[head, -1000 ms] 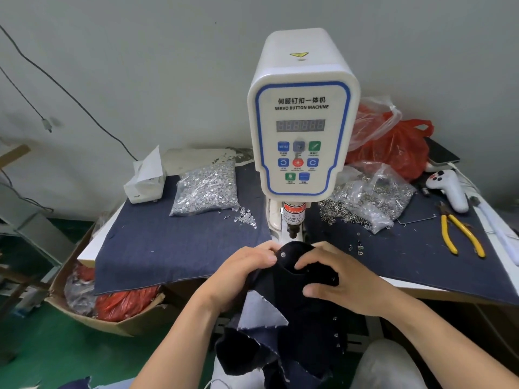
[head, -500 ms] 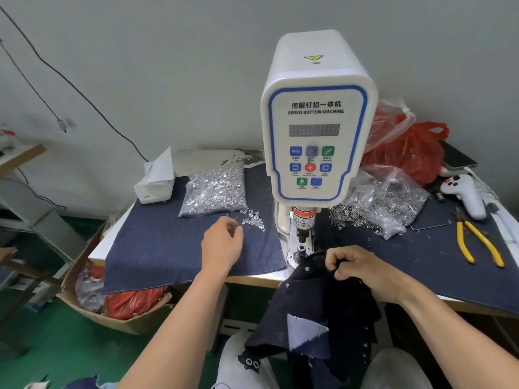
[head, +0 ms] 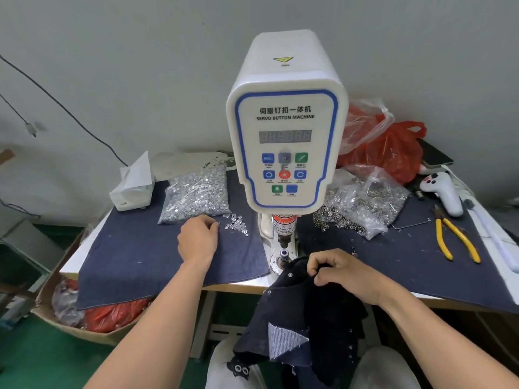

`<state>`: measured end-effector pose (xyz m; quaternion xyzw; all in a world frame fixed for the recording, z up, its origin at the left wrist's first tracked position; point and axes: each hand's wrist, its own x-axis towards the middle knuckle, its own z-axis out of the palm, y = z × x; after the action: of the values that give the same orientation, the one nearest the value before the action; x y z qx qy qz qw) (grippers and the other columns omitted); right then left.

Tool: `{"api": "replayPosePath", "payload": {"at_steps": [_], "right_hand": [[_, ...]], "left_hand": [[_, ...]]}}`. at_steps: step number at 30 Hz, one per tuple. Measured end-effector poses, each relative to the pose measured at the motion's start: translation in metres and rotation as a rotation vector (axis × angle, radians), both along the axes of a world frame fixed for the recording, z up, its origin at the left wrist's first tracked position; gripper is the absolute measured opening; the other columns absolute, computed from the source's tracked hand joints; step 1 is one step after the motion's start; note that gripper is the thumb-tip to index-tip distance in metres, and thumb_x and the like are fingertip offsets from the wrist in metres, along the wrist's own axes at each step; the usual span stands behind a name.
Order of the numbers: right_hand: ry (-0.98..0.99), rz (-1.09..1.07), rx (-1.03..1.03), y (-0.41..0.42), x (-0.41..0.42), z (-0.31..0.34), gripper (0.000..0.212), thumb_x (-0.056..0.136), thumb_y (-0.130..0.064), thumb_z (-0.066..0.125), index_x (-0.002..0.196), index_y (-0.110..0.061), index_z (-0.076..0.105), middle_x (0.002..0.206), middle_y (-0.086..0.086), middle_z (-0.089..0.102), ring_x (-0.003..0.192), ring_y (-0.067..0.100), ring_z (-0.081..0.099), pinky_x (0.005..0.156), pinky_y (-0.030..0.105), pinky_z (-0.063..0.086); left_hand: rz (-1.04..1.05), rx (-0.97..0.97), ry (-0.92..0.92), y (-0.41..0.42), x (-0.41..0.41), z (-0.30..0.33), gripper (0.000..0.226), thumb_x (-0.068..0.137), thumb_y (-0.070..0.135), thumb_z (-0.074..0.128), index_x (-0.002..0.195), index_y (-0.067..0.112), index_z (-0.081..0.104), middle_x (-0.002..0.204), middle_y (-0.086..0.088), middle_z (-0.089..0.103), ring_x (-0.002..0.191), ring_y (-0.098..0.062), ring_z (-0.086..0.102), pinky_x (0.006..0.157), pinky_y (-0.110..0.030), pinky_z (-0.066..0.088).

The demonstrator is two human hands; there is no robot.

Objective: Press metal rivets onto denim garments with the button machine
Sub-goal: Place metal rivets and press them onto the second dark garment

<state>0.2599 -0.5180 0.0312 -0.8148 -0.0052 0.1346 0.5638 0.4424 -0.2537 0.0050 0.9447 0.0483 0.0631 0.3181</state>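
Observation:
The white servo button machine (head: 286, 136) stands mid-table, its lower die (head: 283, 255) bare under the punch. My right hand (head: 341, 272) grips the top edge of a dark denim garment (head: 309, 318) that hangs off the table front just right of the die; a metal rivet (head: 290, 275) shows on it. My left hand (head: 198, 238) rests on the blue denim cloth (head: 134, 254), fingertips curled together at the edge of a scatter of loose rivets (head: 237, 224). Whether they hold a rivet is too small to see.
A clear bag of silver rivets (head: 196, 192) lies behind my left hand, and a torn bag of ring parts (head: 362, 206) right of the machine. Yellow pliers (head: 455, 240), a white handheld device (head: 443, 192), red bags (head: 393, 153), a tissue box (head: 132, 186), and a floor carton (head: 56, 318).
My left hand let go of the garment and moved left and back to the loose rivets. My right hand pulled the garment off the die toward me.

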Motion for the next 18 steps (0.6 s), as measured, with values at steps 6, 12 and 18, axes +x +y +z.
{"api": "replayPosePath", "payload": {"at_steps": [6,12,18], "right_hand": [[0.005,-0.008,-0.002,-0.001,0.001,-0.004,0.007,0.069,-0.029,0.066,0.072,-0.025,0.061,0.077,-0.001,0.051,0.078,0.016,0.041,0.076,0.036,0.032],[-0.005,-0.016,0.003,-0.001,0.001,-0.007,0.014,0.066,-0.033,0.066,0.073,-0.022,0.060,0.076,-0.001,0.050,0.078,0.017,0.039,0.076,0.037,0.030],[0.002,-0.029,0.004,0.000,-0.002,-0.007,0.018,0.064,-0.038,0.066,0.072,-0.023,0.060,0.076,-0.003,0.051,0.078,0.013,0.043,0.079,0.035,0.033]], "left_hand": [[-0.149,-0.225,-0.072,0.001,-0.021,0.014,0.007,0.102,0.024,0.066,0.099,0.023,0.072,0.093,0.012,0.072,0.093,-0.009,0.067,0.086,-0.028,0.046],[-0.518,-0.300,-0.005,-0.022,-0.073,0.028,0.025,0.099,0.011,0.067,0.082,0.028,0.070,0.077,0.018,0.073,0.077,0.003,0.067,0.072,-0.009,0.047],[-0.631,-0.162,-0.016,-0.042,-0.096,0.035,0.012,0.100,0.013,0.069,0.094,0.019,0.078,0.086,0.010,0.077,0.084,0.001,0.069,0.076,-0.014,0.051]]}}
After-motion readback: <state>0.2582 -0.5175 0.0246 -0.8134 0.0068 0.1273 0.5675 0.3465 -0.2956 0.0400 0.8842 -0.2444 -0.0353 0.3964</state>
